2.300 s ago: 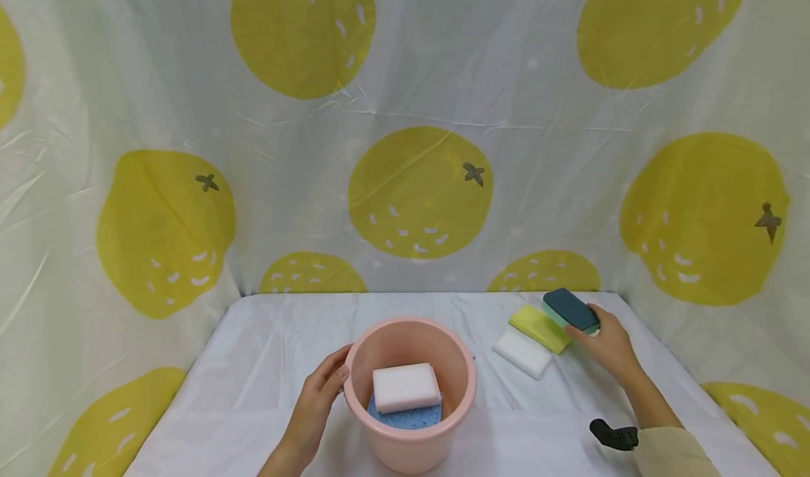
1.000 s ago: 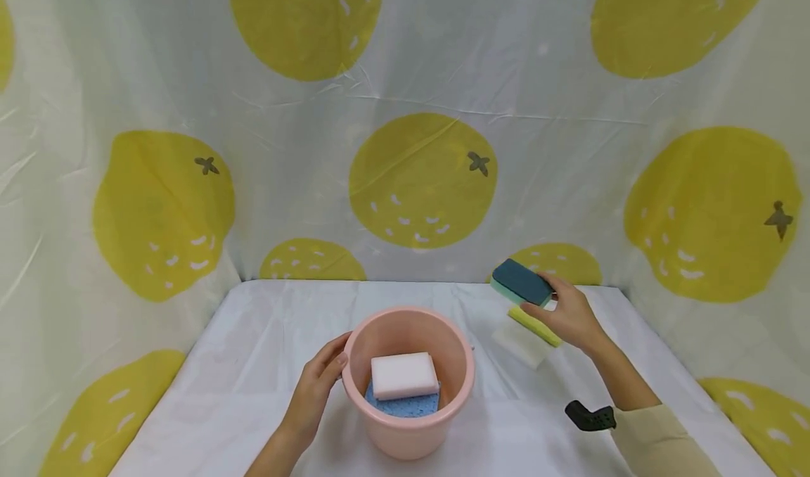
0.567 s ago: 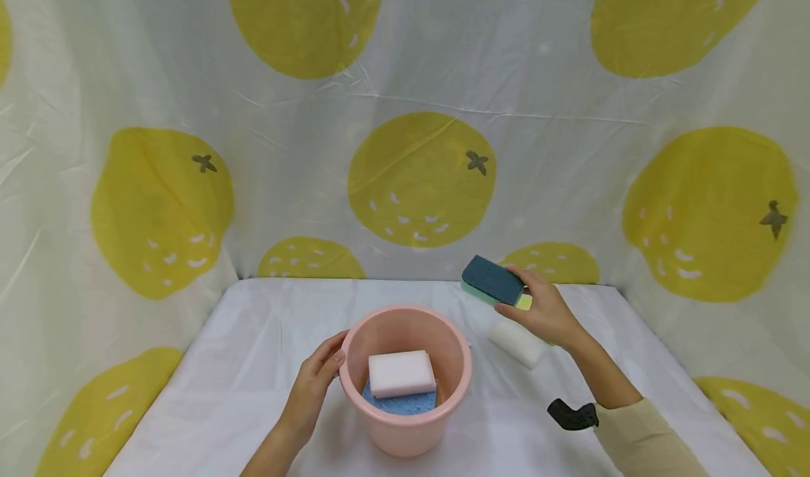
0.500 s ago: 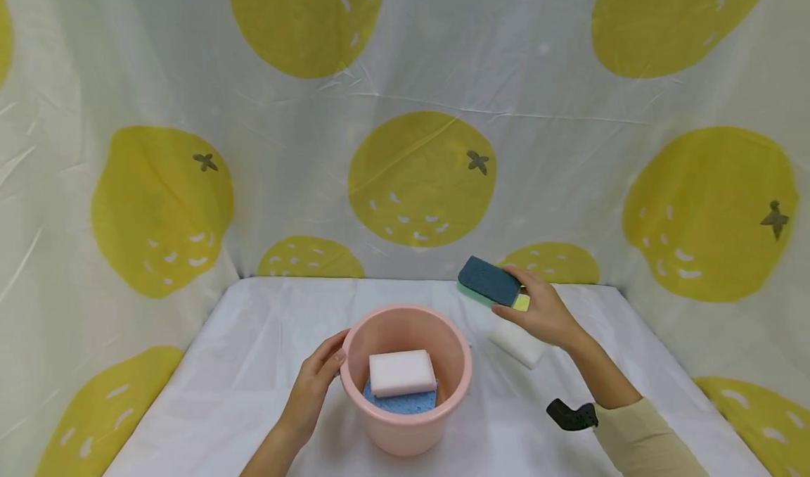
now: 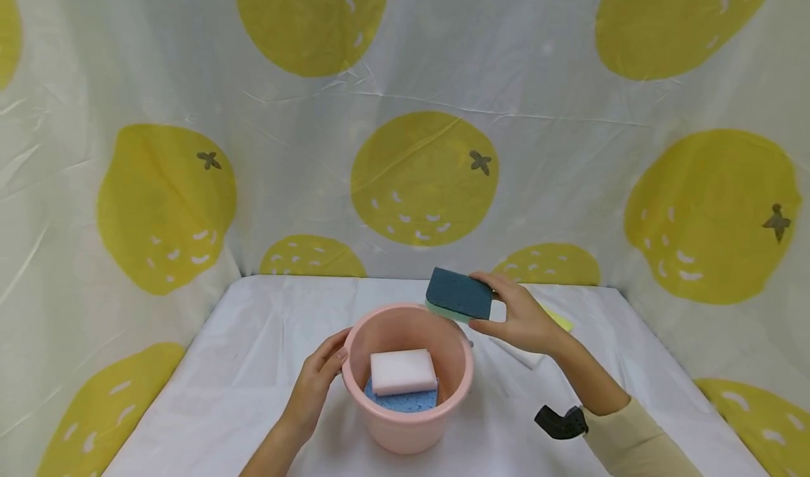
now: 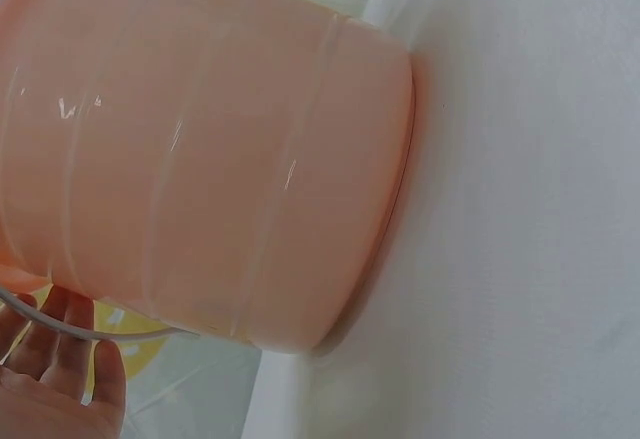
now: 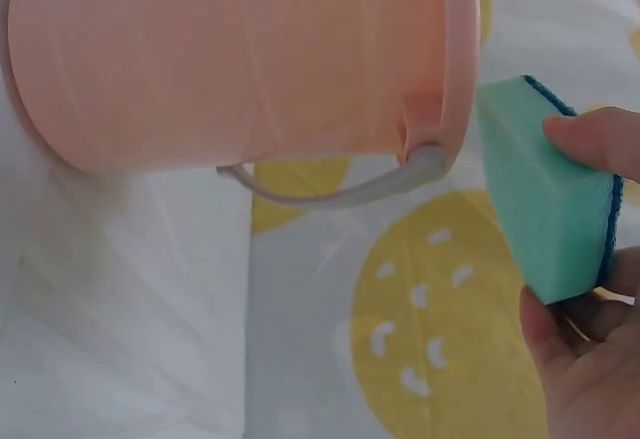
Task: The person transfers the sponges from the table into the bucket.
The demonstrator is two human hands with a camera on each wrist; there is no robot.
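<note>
My right hand (image 5: 524, 320) pinches the green sponge (image 5: 458, 295) just above the rim, at the right side of the pink bucket (image 5: 408, 436). My left hand (image 5: 314, 378), fingers loosely spread, touches the bucket's left. A yellow sponge (image 5: 560, 321) lies toward the bench's (image 5: 285, 308) far right corner.
</note>
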